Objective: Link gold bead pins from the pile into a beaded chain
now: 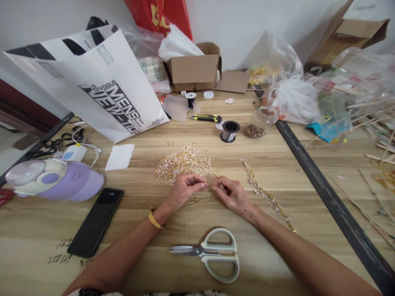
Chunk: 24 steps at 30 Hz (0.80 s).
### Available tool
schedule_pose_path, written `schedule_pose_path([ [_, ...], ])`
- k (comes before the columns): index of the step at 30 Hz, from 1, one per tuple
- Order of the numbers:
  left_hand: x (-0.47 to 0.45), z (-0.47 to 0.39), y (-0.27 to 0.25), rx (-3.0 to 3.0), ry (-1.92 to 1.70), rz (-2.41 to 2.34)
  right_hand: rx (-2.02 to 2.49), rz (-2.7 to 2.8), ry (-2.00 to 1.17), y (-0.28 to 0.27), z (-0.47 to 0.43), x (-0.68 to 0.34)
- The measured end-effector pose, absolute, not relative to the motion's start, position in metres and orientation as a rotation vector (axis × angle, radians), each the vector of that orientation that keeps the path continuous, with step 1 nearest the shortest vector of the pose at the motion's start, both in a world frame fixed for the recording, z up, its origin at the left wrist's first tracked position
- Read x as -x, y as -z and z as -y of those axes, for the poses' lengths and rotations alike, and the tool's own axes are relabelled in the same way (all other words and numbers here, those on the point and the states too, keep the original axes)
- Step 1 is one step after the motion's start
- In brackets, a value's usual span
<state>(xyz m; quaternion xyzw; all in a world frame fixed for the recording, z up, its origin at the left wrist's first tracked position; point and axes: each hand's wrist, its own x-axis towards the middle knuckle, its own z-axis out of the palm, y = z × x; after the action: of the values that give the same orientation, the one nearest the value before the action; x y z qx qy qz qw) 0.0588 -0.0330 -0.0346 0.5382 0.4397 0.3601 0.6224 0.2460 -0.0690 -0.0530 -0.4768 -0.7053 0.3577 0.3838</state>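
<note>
My left hand is closed in a pinch at the near edge of a heap of gold and clear beads. Whatever lies between its fingertips is too small to name. Just to the right, my right hand also pinches, its fingertips a short gap from the left ones; what it holds cannot be made out. Under the hands lies a thin gold chain. To the right of my right hand, a bundle of beaded strands stretches along the table. Scissors with pale handles lie nearer to me, slightly open.
Further back are a wire spool, a yellow-black cutter knife and a tipped jar of dark beads. A phone, a purple bottle and a large paper bag stand or lie left. Plastic bags crowd the right.
</note>
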Motion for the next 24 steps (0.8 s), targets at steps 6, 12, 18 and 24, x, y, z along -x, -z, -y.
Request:
schedule_pose_path([
  [6,-0.0581,0.0324,0.0361,-1.236,-0.821,-1.005,1.214,1.801,-0.909,0.0534,0.0687,-0.2461],
  [12,-0.0583,0.0324,0.0346,-1.248,-0.812,-1.003,1.221,1.811,-0.886,0.0534,0.0684,-0.2463],
  [18,-0.0582,0.0324,0.036,-1.264,-0.812,-1.007,1.218,1.814,-0.898,0.053,0.0683,-0.2464],
  [24,-0.0584,0.0323,0.0353,-1.27,-0.804,-1.006,1.208,1.814,-0.906,0.0514,0.0684,-0.2459],
])
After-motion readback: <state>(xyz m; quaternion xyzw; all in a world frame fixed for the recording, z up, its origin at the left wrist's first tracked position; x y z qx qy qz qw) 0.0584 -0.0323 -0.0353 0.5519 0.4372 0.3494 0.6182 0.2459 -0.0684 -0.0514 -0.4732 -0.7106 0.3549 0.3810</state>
